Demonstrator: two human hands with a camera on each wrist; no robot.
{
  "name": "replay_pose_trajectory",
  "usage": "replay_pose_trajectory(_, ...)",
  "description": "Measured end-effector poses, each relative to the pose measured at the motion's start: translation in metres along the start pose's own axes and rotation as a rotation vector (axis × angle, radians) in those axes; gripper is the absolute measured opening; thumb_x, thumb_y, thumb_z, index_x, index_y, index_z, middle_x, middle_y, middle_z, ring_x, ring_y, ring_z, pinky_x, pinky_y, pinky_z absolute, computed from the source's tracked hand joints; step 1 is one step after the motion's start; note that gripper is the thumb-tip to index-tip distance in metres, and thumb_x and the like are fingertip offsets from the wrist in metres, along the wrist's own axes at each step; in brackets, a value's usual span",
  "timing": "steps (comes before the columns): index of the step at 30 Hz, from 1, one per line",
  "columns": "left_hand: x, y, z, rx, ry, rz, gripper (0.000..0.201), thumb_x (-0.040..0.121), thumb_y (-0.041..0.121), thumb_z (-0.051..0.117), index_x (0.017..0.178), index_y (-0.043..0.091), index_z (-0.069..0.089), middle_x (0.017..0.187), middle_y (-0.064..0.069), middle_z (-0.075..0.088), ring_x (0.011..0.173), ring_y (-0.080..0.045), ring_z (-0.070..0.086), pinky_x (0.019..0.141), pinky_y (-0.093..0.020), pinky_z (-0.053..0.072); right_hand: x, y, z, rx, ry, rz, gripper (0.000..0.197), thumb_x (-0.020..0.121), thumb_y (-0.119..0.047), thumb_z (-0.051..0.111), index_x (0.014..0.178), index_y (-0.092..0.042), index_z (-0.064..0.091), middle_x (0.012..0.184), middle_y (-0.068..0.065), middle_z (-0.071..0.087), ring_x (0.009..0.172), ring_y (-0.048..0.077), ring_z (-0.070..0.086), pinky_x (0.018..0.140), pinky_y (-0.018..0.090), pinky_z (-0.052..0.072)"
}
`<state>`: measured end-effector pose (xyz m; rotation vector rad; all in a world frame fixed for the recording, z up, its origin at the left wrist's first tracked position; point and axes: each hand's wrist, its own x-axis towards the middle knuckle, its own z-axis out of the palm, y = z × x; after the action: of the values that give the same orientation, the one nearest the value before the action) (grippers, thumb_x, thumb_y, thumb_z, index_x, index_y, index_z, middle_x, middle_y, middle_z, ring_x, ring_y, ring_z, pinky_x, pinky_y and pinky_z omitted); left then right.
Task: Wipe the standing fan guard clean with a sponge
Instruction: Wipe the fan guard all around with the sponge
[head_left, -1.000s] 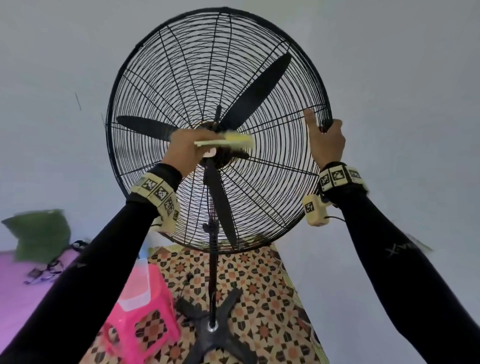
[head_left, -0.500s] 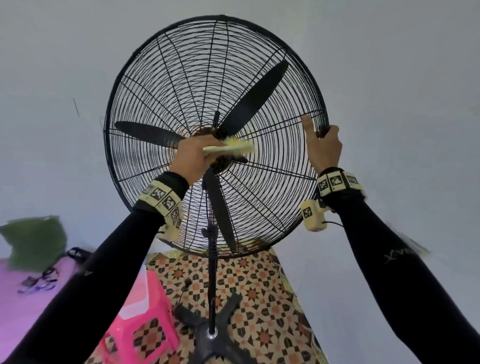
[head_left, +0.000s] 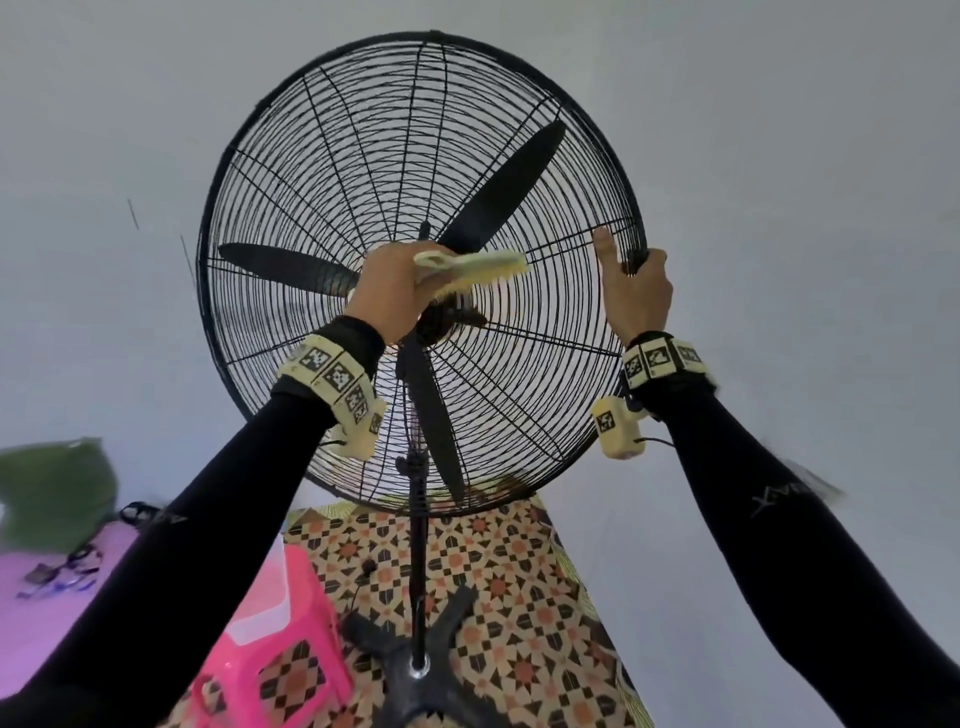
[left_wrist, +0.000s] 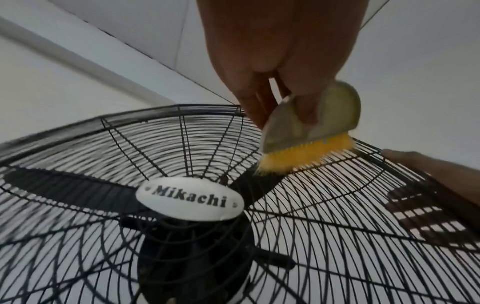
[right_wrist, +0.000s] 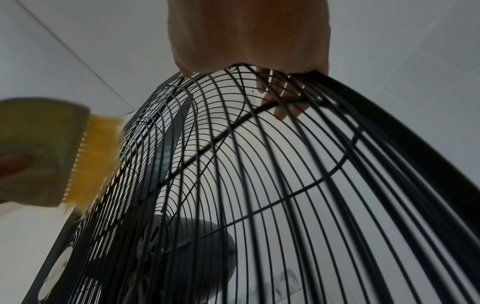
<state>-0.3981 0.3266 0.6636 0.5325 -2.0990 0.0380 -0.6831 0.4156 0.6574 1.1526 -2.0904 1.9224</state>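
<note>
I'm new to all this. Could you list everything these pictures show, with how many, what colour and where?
fan guard: one, black wire, around the blades, filling the middle of the head view
fan blades: three, black, inside the guard
badge: one, white oval reading Mikachi, at the guard's centre
fan stand: one, black pole on a cross foot, below the guard
brush: one, pale back with yellow bristles, bristles on the guard's wires right of centre
stool: one, pink, on the floor left of the stand
floor: patterned tiles, under the fan
green thing: one, blurred, far left
left hand: one, holds the brush
right hand: one, grips the guard's right rim
</note>
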Motion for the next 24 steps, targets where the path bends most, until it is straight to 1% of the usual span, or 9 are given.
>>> replay_pose_trajectory(1,-0.001,0.001,0.001,-0.035,0.081,0.015,0.023,0.099,0.029,0.067,0.113,0.013,0.076,0.092,-0.002,0.075,0.077,-0.015,0.065,0.074,-0.032,0.053,-0.001,0.0,0.001,-0.007,0.008,-0.012,0.088,0.075,-0.094,0.047,0.114,-0.015,0.053,0.104,0.002,0.066,0.093,0.022,0.064,0.085,0.039,0.054)
replay_pose_trajectory(3,-0.005,0.001,0.005,-0.029,0.081,0.03,0.023,0.099,0.027,0.067,0.113,0.012,0.076,0.098,-0.004,0.077,0.082,-0.016,0.068,0.078,-0.032,0.053,-0.001,0.001,0.002,-0.018,0.008,-0.021,0.083,0.076,-0.092,0.048,0.111,-0.017,0.052,0.101,0.0,0.065,0.092,0.021,0.064,0.082,0.037,0.052)
replay_pose_trajectory(5,-0.007,0.001,0.01,0.032,-0.077,0.015,0.025,0.099,0.028,0.066,0.11,0.009,0.077,0.085,-0.007,0.075,0.069,-0.016,0.064,0.072,-0.031,0.054,-0.002,0.003,0.002,-0.014,0.007,-0.017,0.087,0.075,-0.093,0.046,0.113,-0.016,0.053,0.102,0.001,0.065,0.092,0.021,0.064,0.078,0.034,0.049)
replay_pose_trajectory(7,-0.004,0.001,0.01,0.081,-0.24,-0.01,0.027,0.1,0.03,0.065,0.109,0.008,0.077,0.072,-0.003,0.066,0.055,-0.009,0.053,0.061,-0.012,0.043,-0.002,0.007,0.002,-0.011,0.02,-0.002,0.095,0.072,-0.097,0.043,0.116,-0.014,0.053,0.103,0.003,0.067,0.093,0.023,0.065,0.079,0.035,0.051)
replay_pose_trajectory(10,0.007,0.004,0.01,0.025,-0.05,-0.015,0.026,0.1,0.031,0.066,0.113,0.012,0.075,0.083,-0.003,0.071,0.063,-0.007,0.055,0.065,-0.005,0.035,-0.008,0.016,0.004,0.006,0.042,0.01,0.092,0.074,-0.095,0.045,0.115,-0.014,0.053,0.102,0.004,0.068,0.091,0.024,0.066,0.077,0.036,0.052)
replay_pose_trajectory(13,0.008,0.005,0.016,-0.048,0.151,-0.006,0.022,0.1,0.028,0.065,0.113,0.013,0.075,0.101,-0.004,0.076,0.082,-0.017,0.067,0.074,-0.029,0.052,-0.014,0.023,0.007,0.012,0.063,0.001,0.081,0.078,-0.091,0.048,0.112,-0.018,0.052,0.098,-0.001,0.067,0.086,0.018,0.064,0.074,0.03,0.044)
replay_pose_trajectory(16,-0.009,0.016,0.027,-0.017,0.068,0.019,0.02,0.099,0.019,0.066,0.11,0.005,0.075,0.096,-0.011,0.076,0.077,-0.016,0.064,0.075,-0.032,0.052,-0.012,0.026,0.007,0.002,0.078,0.007,0.071,0.085,-0.086,0.045,0.108,-0.019,0.051,0.095,-0.001,0.066,0.082,0.016,0.062,0.072,0.031,0.046)
replay_pose_trajectory(19,-0.019,0.021,0.028,-0.02,-0.065,0.046,0.023,0.101,0.021,0.063,0.104,0.001,0.074,0.083,-0.014,0.073,0.064,-0.017,0.056,0.065,-0.028,0.044,-0.008,0.031,0.007,-0.008,0.115,-0.004,0.047,0.104,-0.063,0.034,0.101,-0.018,0.046,0.083,-0.001,0.062,0.076,0.019,0.059,0.07,0.033,0.045)
replay_pose_trajectory(24,0.005,0.023,0.03,-0.07,0.166,-0.048,0.022,0.101,0.022,0.063,0.113,0.006,0.072,0.101,-0.007,0.073,0.081,-0.015,0.063,0.072,-0.025,0.048,-0.011,0.032,0.009,-0.014,0.138,-0.019,0.041,0.108,-0.055,0.03,0.1,-0.018,0.046,0.076,-0.005,0.057,0.068,0.008,0.054,0.06,0.028,0.036)
